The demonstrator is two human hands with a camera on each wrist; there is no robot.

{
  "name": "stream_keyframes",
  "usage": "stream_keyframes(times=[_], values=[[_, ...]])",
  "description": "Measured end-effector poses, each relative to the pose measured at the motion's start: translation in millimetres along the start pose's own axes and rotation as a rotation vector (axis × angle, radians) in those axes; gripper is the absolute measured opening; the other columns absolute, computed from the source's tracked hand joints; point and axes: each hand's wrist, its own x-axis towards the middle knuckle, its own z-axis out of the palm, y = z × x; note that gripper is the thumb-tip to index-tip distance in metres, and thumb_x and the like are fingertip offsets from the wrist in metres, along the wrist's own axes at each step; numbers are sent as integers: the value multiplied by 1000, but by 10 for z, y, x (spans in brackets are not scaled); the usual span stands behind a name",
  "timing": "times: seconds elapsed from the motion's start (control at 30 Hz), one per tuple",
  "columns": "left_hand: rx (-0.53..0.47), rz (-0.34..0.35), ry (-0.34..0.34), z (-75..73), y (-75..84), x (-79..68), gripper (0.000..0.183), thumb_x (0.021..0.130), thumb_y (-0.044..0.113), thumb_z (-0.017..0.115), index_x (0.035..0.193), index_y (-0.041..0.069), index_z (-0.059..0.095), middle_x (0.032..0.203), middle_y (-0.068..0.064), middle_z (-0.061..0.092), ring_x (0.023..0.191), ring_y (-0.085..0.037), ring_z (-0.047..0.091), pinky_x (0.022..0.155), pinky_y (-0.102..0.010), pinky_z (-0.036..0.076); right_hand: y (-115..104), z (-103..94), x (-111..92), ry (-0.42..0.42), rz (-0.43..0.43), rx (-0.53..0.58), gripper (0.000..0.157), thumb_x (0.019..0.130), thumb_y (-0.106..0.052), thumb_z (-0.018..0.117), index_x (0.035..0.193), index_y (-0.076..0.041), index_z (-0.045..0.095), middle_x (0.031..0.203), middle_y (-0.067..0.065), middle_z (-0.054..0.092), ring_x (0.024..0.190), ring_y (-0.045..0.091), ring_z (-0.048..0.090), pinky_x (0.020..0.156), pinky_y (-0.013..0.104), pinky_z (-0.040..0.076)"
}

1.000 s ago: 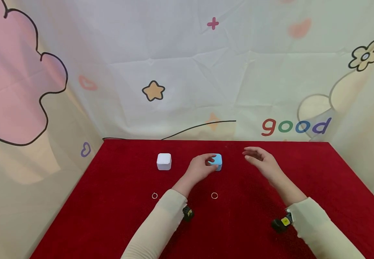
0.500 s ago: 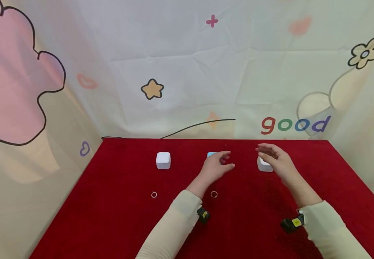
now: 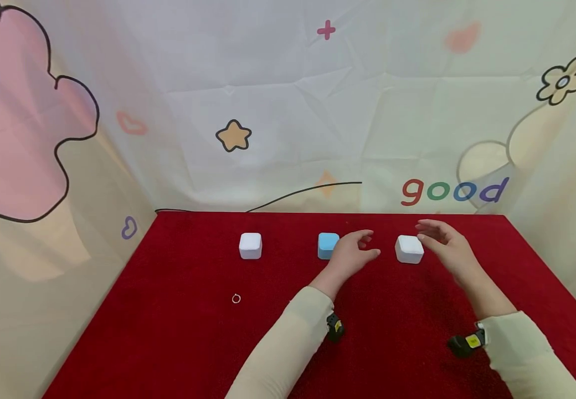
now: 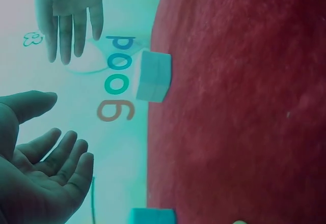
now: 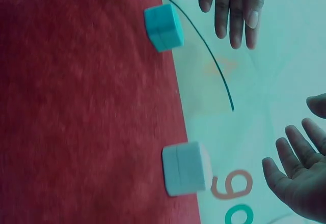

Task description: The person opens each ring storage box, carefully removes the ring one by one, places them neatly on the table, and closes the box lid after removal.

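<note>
Your left hand (image 3: pixel 350 256) and right hand (image 3: pixel 451 250) are empty, fingers relaxed, either side of the white box (image 3: pixel 409 249) right of the head view's centre; an uneven squeeze could skid it, and swinging the left back could knock the blue box (image 3: pixel 326 246)

blue box (image 3: pixel 327 246), rightmost white box (image 3: pixel 409 250), both closed

Sleeves (image 3: pixel 283 343) are cream — wrist cameras (image 3: pixel 335 328) black, marked yellow.
</note>
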Motion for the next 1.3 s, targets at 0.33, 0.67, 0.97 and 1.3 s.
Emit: stream_keyframes(times=[0.33,0.67,0.97,1.3], values=[[-43,-89,28,313,38,114,47,95,18,72,141,14,63,135,-4,68,119,-20,63,91,-25,57,162,-126,74,-85,76,-92,62,107,-23,52,157,5,28,156,35,37,142,53,37,112,69,40],[-22,-171,-33,618,47,188,51,94,17,72,144,14,60,137,-2,67,120,-19,63,96,-28,58,421,-123,158,-166,141,-121,69,106,-20,53,159,8,18,159,40,27,146,59,29,112,74,35],[16,-134,-108,728,-16,222,55,97,21,69,149,17,55,149,1,60,137,-18,56,114,-37,49,585,-68,247,-173,161,-85,72,106,-23,55,159,8,18,160,40,26,146,58,29,115,72,34],[104,-105,-145,759,-108,291,55,97,19,67,150,12,53,153,-2,56,144,-16,50,119,-27,42,745,38,350,-249,164,-30,73,103,-12,58,158,12,16,160,42,24,148,59,27,119,68,31]])
